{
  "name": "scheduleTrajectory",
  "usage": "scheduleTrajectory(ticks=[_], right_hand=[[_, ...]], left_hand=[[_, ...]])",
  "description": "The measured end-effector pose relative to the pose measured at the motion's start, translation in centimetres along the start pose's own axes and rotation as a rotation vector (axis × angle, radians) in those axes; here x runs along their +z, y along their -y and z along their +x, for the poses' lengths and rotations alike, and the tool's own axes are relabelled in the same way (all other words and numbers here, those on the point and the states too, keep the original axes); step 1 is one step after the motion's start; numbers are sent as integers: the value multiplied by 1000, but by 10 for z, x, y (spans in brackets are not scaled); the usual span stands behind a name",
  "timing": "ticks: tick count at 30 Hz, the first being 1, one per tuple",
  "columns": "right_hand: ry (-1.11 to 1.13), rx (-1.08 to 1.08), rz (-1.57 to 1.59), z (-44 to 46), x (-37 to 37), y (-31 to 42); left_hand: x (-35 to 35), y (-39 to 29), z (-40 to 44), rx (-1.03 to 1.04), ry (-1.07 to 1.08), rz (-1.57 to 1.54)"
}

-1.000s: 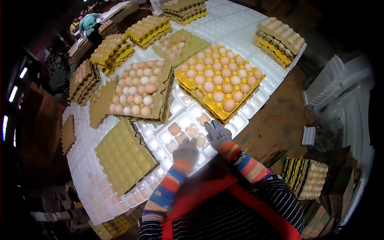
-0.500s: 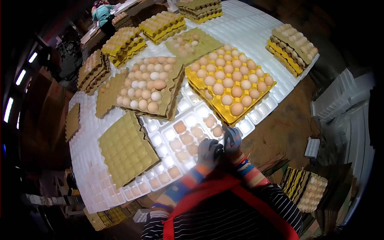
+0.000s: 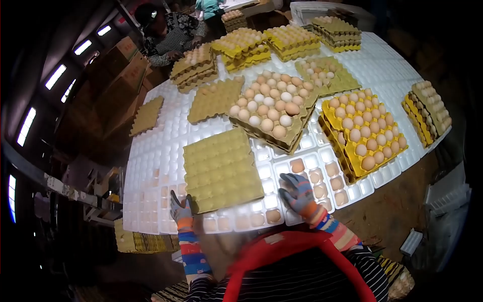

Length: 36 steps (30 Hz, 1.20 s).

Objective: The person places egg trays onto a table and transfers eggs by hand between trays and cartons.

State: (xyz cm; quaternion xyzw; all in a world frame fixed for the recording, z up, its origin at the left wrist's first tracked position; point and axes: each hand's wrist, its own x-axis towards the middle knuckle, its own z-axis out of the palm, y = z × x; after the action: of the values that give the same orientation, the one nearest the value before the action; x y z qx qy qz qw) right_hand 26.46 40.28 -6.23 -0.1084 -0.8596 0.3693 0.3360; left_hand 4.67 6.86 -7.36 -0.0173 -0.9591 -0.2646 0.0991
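My left hand (image 3: 181,207), in a grey glove, is at the lower left corner of an empty cardboard egg tray (image 3: 221,168), its thumb and fingers apart. To the right of that tray my right hand (image 3: 298,194), also gloved, is over the white plastic tray (image 3: 282,168), fingers spread and holding nothing. Brown eggs (image 3: 319,191) sit in the white tray's cells beside it. Behind stands a cardboard tray stack full of brown and white eggs (image 3: 271,105). A yellow tray stack with eggs (image 3: 362,131) is to the right.
More egg tray stacks (image 3: 241,45) line the table's far side, with another (image 3: 427,110) at the right edge. A person in patterned clothing (image 3: 168,35) is at the far left, near cardboard boxes (image 3: 126,65). Another person's blue-green top (image 3: 209,7) shows behind.
The view has turned left. My hands have moved apart: the left has gone to the empty cardboard tray, while the right has moved away from the yellow stack. More eggs sit in the white tray.
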Motion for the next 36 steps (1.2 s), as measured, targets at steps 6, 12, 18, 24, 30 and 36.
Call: scheduleTrajectory(ticks=[6, 12, 18, 24, 30, 36], right_hand=[[307, 214, -60, 31, 102, 40], [87, 26, 175, 55, 10, 80], [-232, 296, 425, 55, -182, -28], [-316, 368, -379, 21, -351, -165], [-489, -35, -760, 44, -255, -56], [270, -62, 133, 16, -64, 10]], left_hand=[[21, 45, -11, 71, 161, -942], [4, -35, -68, 182, -216, -864], [23, -232, -117, 672, 291, -1011], [97, -357, -188, 892, 620, -953], [78, -292, -168, 1308, 442, -677], [28, -111, -96, 628, -4, -274]])
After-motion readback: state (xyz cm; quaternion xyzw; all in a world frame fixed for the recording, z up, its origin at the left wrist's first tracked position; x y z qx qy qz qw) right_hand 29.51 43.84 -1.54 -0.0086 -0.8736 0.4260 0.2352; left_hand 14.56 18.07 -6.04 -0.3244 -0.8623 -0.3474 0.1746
